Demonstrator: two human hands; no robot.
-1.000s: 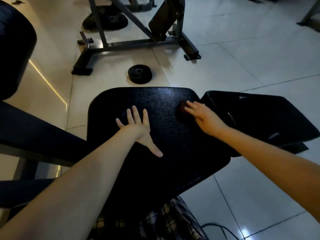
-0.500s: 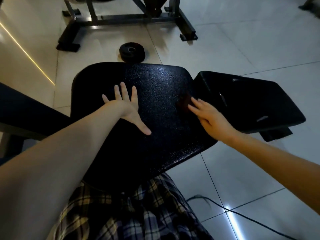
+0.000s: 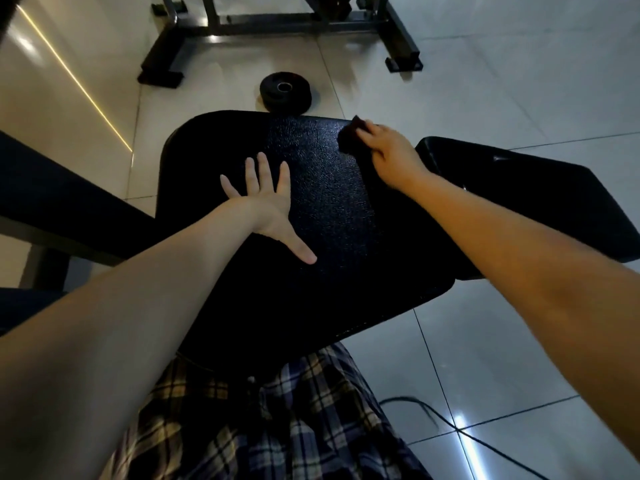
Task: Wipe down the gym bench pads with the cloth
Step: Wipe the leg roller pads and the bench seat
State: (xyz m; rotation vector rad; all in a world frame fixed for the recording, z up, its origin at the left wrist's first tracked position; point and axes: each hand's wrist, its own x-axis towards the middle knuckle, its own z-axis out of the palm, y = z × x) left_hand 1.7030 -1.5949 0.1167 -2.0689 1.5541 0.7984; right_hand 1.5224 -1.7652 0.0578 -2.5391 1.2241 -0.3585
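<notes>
A wide black textured bench pad [image 3: 322,209] fills the middle of the view. A second black pad [image 3: 540,202] adjoins it on the right. My left hand [image 3: 266,202] lies flat on the wide pad with fingers spread. My right hand [image 3: 391,152] presses a small dark cloth [image 3: 349,135] onto the far right corner of the wide pad, its fingers laid over the cloth. Most of the cloth is hidden under the hand.
A small black weight plate [image 3: 285,93] lies on the tiled floor just beyond the pad. A metal equipment frame [image 3: 277,26] stands farther back. Another dark bench [image 3: 62,209] runs along the left. A black cable [image 3: 450,424] crosses the floor at lower right.
My right hand has slid the cloth from the pad's right edge up to its far right corner. My left hand stays flat on the pad. The view has shifted.
</notes>
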